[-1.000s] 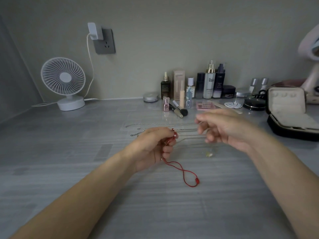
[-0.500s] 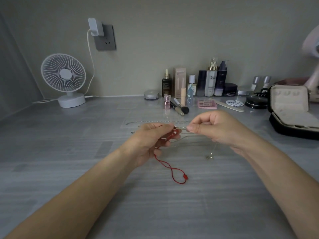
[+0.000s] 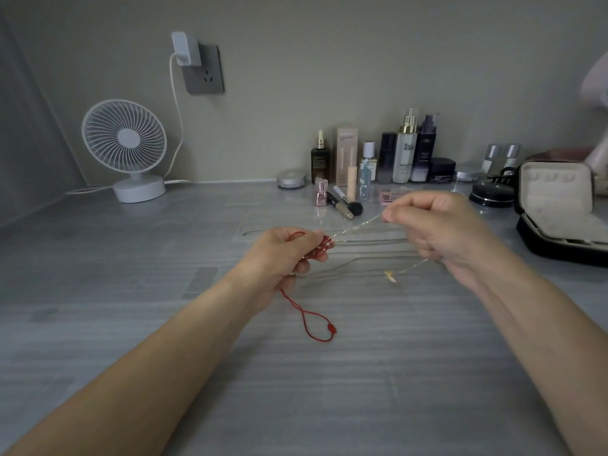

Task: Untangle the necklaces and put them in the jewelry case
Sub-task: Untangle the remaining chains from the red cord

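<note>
Meanwhile, both hands were raised just above the grey worktop (image 3: 148, 291), set apart with a fine gold chain (image 3: 360, 227) stretched between them. The left hand (image 3: 283, 258) had its fingers curled round the beaded part of a red cord necklace (image 3: 321, 247), the beads showing at its fingertips. The rest of the red cord hung below the palm and lay in a loop on the worktop, ending at a small red knot (image 3: 332, 329). The right hand (image 3: 437, 232) pinched the gold chain between thumb and forefinger, its other fingers folded in. From under that hand a length of the same chain ran down to a small gold pendant (image 3: 391, 275), which was at or just above the surface; I could not tell which. Where the gold chain met the red beads, whether the two were knotted together could not be made out.

Several silver chains (image 3: 371, 241) lay stretched out on the worktop behind and beneath the hands. The jewelry case (image 3: 556, 205) stood open at the far right, lid upright, well apart from the necklaces. Along the wall stood a row of cosmetic bottles (image 3: 406, 156), with a makeup brush (image 3: 348, 204) lying in front, and a white desk fan (image 3: 125, 146) at the left.
</note>
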### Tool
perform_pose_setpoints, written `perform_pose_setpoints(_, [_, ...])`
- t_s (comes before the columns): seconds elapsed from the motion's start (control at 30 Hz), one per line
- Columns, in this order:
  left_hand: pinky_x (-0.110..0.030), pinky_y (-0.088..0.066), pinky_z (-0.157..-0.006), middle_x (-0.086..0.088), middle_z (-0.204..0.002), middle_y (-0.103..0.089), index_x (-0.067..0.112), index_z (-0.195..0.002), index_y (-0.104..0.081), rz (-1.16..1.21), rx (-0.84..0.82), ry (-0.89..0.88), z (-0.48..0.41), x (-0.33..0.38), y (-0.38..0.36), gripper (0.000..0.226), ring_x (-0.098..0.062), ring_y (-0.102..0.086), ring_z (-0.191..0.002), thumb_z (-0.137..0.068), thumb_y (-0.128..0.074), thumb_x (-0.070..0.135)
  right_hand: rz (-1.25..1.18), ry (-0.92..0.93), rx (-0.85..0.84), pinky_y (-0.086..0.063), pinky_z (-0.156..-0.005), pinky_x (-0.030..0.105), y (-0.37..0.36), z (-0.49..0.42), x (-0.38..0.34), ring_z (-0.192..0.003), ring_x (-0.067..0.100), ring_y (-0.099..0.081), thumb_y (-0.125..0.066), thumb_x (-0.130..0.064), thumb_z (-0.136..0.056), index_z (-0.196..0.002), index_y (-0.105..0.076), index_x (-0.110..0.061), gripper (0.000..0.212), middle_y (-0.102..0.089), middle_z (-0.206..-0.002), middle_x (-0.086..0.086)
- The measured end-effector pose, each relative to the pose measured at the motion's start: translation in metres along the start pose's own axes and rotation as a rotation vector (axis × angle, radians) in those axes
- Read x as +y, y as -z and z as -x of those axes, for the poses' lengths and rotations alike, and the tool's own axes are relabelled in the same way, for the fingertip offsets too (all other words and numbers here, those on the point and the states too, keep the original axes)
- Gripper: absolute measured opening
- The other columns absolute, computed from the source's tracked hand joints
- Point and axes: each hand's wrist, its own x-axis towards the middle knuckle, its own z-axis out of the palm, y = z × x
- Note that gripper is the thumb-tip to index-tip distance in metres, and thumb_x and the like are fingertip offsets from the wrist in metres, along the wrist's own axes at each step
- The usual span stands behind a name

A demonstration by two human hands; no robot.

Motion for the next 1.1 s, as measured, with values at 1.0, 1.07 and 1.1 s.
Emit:
perform_pose_setpoints(1.0, [-0.014,-0.014,-0.038,0.001,-0.063,-0.054,0.017,-0.065,-0.049,0.012,-0.06,-0.003,0.002,0.004,0.005,0.026,-0.011,-0.033,-0.046,-0.091,-0.049,0.023,0.199,-0.018,-0.147,-0.042,-0.06,0.006,-0.007,-0.002,0.011,-0.066,0.0,-0.053,-0.064,-0.017,-0.082,-0.078,-0.071,-0.018,0.009,-0.065,-0.066,-0.013])
perform_pose_setpoints(1.07, [-0.014,-0.014,-0.039,0.002,-0.059,-0.053,0.017,-0.065,-0.048,-0.062,-0.047,0.018,0.002,0.004,0.004,0.026,-0.01,-0.032,-0.045,-0.09,-0.05,0.025,0.212,-0.003,-0.148,-0.042,-0.07,0.01,-0.008,-0.001,0.011,-0.074,0.002,-0.057,-0.064,-0.018,-0.082,-0.076,-0.071,-0.019,0.009,-0.068,-0.078,-0.007])
perform_pose_setpoints(1.1, [-0.015,-0.015,-0.038,0.002,-0.058,-0.053,0.018,-0.065,-0.048,-0.096,-0.043,0.031,0.002,0.004,0.003,0.026,-0.01,-0.032,-0.043,-0.089,-0.051,0.026,0.231,0.008,-0.148,-0.042,-0.074,0.011,-0.008,-0.001,0.012,-0.077,0.002,-0.058,-0.065,-0.018,-0.082,-0.076,-0.071,-0.02,0.009,-0.07,-0.081,-0.006])
